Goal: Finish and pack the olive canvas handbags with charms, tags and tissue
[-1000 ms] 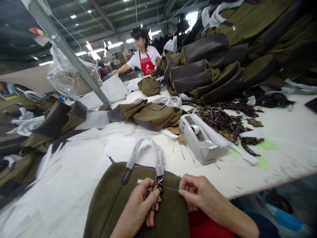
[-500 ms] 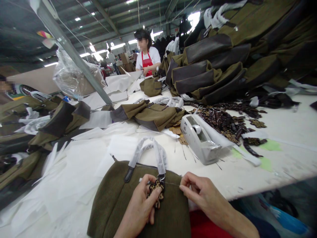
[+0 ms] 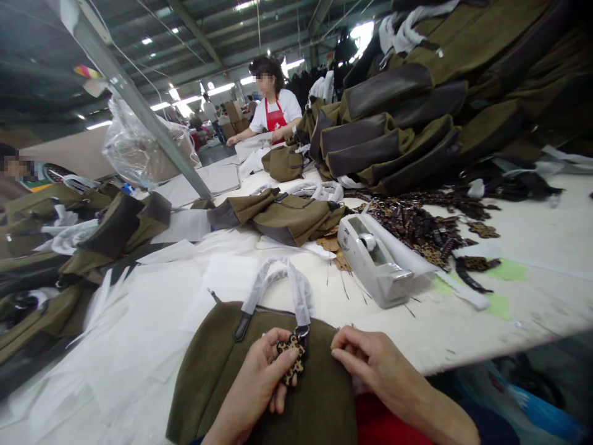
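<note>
An olive-green handbag (image 3: pixel 319 383) rests at the table's front, its two handles (image 3: pixel 302 290) wrapped in white film. My left hand (image 3: pixel 259 377) lies over the bag and pinches a flower-shaped, leopard-print charm (image 3: pixel 293 360) between thumb and fingers. The charm sits just below the metal ring (image 3: pixel 302 332) at the right handle's base. My right hand (image 3: pixel 365 355) is closed in a pinch above the bag's upper right edge, apart from the charm. A thin thread ran to these fingertips half a second ago; now it is hard to make out.
A tape dispenser (image 3: pixel 377 262) stands beyond my right hand, beside a heap of dark charms and straps (image 3: pixel 417 225). White sheets (image 3: pixel 152 309) cover the table's left. Finished-looking bags are piled at right (image 3: pixel 393 130) and left (image 3: pixel 115 228). A co-worker (image 3: pixel 275 114) in a red apron stands across.
My right hand has shifted slightly left, nearer the charm, and the thread no longer shows clearly. My left hand still holds the charm. The co-worker's arm has reached out to the left.
</note>
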`<action>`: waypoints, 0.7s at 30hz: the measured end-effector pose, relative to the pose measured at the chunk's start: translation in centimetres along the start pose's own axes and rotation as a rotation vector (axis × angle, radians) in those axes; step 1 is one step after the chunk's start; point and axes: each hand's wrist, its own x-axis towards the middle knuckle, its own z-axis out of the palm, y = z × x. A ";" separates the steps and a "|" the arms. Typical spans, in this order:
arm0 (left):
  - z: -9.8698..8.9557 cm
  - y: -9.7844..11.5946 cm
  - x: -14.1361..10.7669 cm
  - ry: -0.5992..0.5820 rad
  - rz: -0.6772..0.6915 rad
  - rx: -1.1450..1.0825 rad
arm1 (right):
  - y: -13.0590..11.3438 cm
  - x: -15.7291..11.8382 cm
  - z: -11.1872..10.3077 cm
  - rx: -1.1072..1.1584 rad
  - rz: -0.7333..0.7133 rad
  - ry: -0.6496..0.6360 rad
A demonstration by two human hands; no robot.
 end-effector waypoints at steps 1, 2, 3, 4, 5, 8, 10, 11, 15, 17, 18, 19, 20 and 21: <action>0.0 0.0 0.0 -0.003 -0.001 -0.009 | -0.1 0.1 0.0 -0.035 -0.021 -0.005; 0.0 0.0 0.0 -0.005 -0.002 -0.014 | -0.2 0.3 0.1 -0.054 -0.036 -0.007; 0.0 0.0 0.0 -0.004 -0.003 -0.015 | -0.3 0.4 0.1 -0.045 -0.040 -0.012; 0.0 0.0 0.0 -0.003 -0.003 -0.014 | -0.4 0.5 0.2 -0.003 -0.028 -0.027; 0.0 0.1 0.0 0.001 -0.002 -0.012 | -0.5 0.6 0.4 0.066 -0.003 -0.053; 0.1 0.3 -0.2 0.010 0.001 0.001 | -0.9 0.7 0.7 0.305 0.050 -0.144; 0.1 0.5 -0.2 0.010 0.003 0.005 | -1.2 0.7 0.8 0.376 0.015 -0.147; 0.0 0.4 -0.2 0.008 0.007 0.004 | -1.3 0.7 0.7 0.386 -0.005 -0.138; 0.1 0.2 -0.1 0.013 0.012 0.011 | -1.1 1.0 0.4 0.267 -0.025 -0.132; 0.2 0.0 -0.1 0.027 0.010 0.038 | -0.9 1.2 0.2 0.135 -0.071 -0.125; 0.3 -0.1 -0.1 0.034 0.013 0.049 | -0.8 1.3 0.1 0.071 -0.094 -0.117; 0.4 -0.2 -0.2 0.039 0.020 0.057 | -0.8 1.4 0.0 0.010 -0.111 -0.108; 0.4 -0.2 -0.2 0.044 0.028 0.059 | -0.8 1.5 -0.1 -0.048 -0.117 -0.101; 0.5 -0.3 -0.2 0.047 0.035 0.059 | -0.9 1.5 -0.1 -0.101 -0.121 -0.094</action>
